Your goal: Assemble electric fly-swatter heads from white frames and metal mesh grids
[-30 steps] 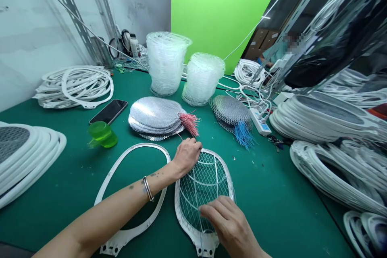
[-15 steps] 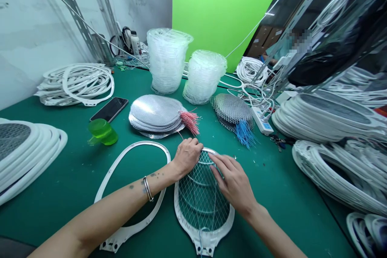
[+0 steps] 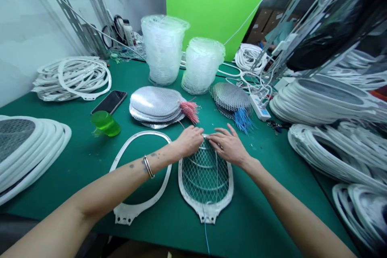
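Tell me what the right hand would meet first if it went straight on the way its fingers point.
Probably the left hand, just ahead of the right hand fingertips. Depth is unclear, though, so it might touch the top of the wire-mesh racket first.

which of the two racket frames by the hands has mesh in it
The right frame: wire mesh fills it, while the left frame is a bare white ring with the green mat showing through.
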A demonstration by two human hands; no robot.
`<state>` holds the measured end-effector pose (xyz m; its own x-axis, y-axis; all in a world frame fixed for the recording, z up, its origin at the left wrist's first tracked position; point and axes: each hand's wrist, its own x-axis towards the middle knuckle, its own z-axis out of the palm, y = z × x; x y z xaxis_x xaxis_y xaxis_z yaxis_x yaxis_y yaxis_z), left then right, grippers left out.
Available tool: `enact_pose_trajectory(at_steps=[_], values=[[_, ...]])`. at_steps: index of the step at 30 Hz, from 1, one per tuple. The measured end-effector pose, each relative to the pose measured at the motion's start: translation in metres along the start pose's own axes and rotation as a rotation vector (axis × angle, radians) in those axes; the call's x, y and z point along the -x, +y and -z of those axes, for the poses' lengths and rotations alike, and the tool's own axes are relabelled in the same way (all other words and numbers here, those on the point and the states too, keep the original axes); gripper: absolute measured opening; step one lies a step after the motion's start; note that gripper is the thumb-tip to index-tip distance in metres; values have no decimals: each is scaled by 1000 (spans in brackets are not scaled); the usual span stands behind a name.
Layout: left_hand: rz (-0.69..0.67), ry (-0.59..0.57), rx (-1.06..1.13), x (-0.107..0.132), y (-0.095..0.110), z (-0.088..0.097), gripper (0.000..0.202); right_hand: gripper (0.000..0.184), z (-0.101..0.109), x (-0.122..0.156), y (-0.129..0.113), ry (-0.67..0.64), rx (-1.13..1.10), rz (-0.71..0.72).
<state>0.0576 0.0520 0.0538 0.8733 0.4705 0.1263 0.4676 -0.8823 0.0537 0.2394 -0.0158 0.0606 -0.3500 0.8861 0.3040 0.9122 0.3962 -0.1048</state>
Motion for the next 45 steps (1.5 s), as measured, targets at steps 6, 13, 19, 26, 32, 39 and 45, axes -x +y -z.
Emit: enact_pose_trajectory(at_steps=[6,13,19,26,32,39,45], values=[[-43,194,491,80,40,17,21,20,30,111,-67,248,-101,-187],[-191,37,452,136,87,0,25,36,26,167,-126,62,-181,-9],[-336,87,227,135,83,0,28,33,25,163,-122,45,-97,33],[-357,137,195,140,80,-4,30,36,28,163,-124,42,-75,49],[-354,163,216,141,78,-6,28,35,29,162,-124,38,-81,41],[-385,106,192,136,77,-1,28,34,30,159,-122,24,-133,21],[-423,8,192,130,75,13,29,40,29,158,-119,31,-139,4]])
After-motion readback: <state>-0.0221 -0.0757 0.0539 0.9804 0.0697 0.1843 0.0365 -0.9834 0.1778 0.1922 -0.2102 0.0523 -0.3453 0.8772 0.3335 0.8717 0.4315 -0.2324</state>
